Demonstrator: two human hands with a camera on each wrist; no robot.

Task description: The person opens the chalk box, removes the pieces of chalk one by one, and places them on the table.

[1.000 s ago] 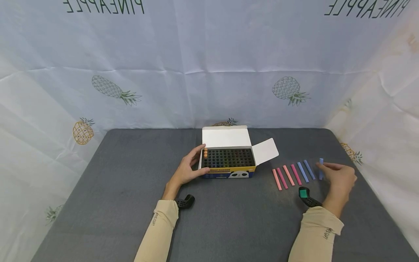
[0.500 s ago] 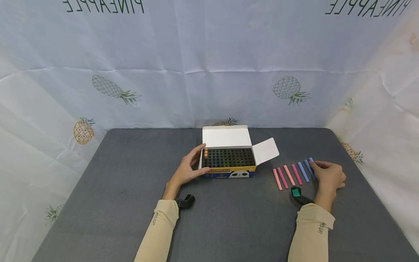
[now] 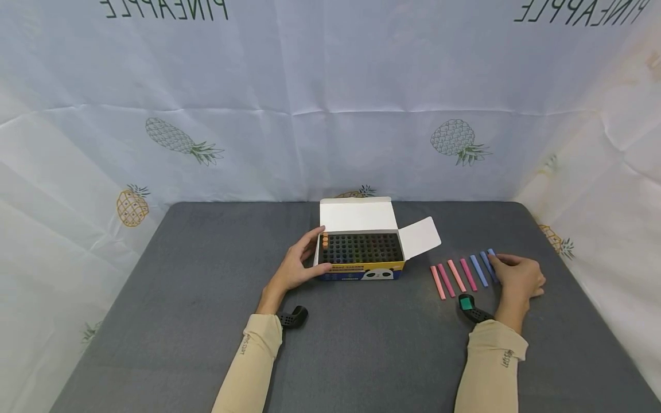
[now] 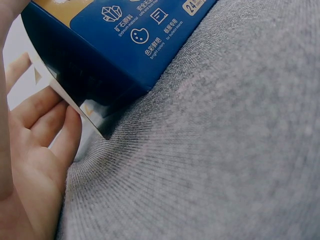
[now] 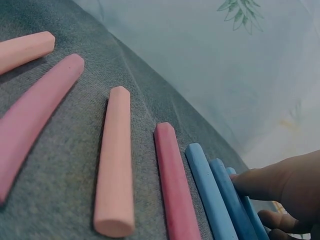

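1. The left hand rests against the left end of the box, fingers curved around that end and the thumb along the front edge; the left wrist view shows the fingers lying straight against the side flap, so it steadies the box more than it clamps it.
2. The box stands open at the middle of the grey table, lid flap upright at the back and a side flap spread to the right. Its dark grid of holes holds a few orange chalk ends at the left rim; the other holes look dark.
3. Right of the box, chalk sticks lie side by side on the table, slanted alike: a pale pink one, a deeper pink one, another pale pink, another deep pink, then a blue one.
4. Two more blue sticks lie close together at the right end of the row, touching or nearly so.
5. The right hand lies at that end, fingers bent, with a fingertip on the last blue stick; whether it pinches or only touches it cannot be told.
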